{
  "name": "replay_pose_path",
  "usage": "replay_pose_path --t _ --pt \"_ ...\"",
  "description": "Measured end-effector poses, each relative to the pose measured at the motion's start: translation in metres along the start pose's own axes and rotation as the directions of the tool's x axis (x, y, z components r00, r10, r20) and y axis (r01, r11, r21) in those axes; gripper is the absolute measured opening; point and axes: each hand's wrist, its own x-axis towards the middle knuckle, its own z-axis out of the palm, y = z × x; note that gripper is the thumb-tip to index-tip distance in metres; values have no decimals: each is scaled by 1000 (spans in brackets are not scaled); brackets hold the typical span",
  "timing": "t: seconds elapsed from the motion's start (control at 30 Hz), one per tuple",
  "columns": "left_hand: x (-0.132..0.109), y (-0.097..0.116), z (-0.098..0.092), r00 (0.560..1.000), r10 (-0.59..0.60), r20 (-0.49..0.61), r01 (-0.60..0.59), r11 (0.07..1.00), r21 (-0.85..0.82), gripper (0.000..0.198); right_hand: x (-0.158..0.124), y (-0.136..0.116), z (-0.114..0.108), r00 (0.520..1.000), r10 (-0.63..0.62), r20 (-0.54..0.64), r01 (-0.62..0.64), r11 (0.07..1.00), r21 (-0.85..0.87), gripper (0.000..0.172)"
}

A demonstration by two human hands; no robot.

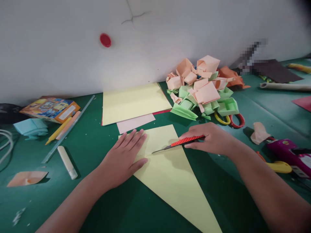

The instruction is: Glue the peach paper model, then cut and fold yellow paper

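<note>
A yellow paper folded into a long triangle (pixel 170 174) lies on the green table (pixel 97 194). My left hand (pixel 123 157) rests flat on its left part, fingers stretched out and pressing it down. My right hand (pixel 210 139) is closed round a red utility knife (pixel 181 143). The knife's blade tip touches the paper along the fold, just right of my left fingers.
Behind lie a yellow sheet (pixel 133 102) and a pink sheet (pixel 134 123). A pile of folded peach and green papers (pixel 201 89) and scissors (pixel 230 120) sit at back right. A glue gun (pixel 289 155) lies right. A ruler (pixel 69 127), glue stick (pixel 67 161) and box (pixel 51 108) lie left.
</note>
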Motion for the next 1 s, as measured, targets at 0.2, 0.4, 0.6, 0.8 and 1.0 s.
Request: replay_pose_path --t 0.2,0.4,0.6,0.8,1.0 --pt "0 -1 -1 1000 16 -2 -16 1000 20 78 -3 -1 -2 1000 31 -1 -31 999 -41 29" --pt "0 -1 0 999 21 -29 -21 1000 16 78 -6 0 -6 998 58 29 -56 997 -56 29" --pt "0 -2 0 1000 16 -13 -16 999 30 78 -8 -4 -9 997 75 33 -73 995 -64 28" --pt "-1 -2 1 1000 2 -1 -2 1000 9 78 -9 -5 -13 995 87 38 -84 992 -92 28" --pt "0 -1 -1 1000 -4 11 4 1000 2 78 -11 -5 -16 995 100 26 -98 991 -87 28"
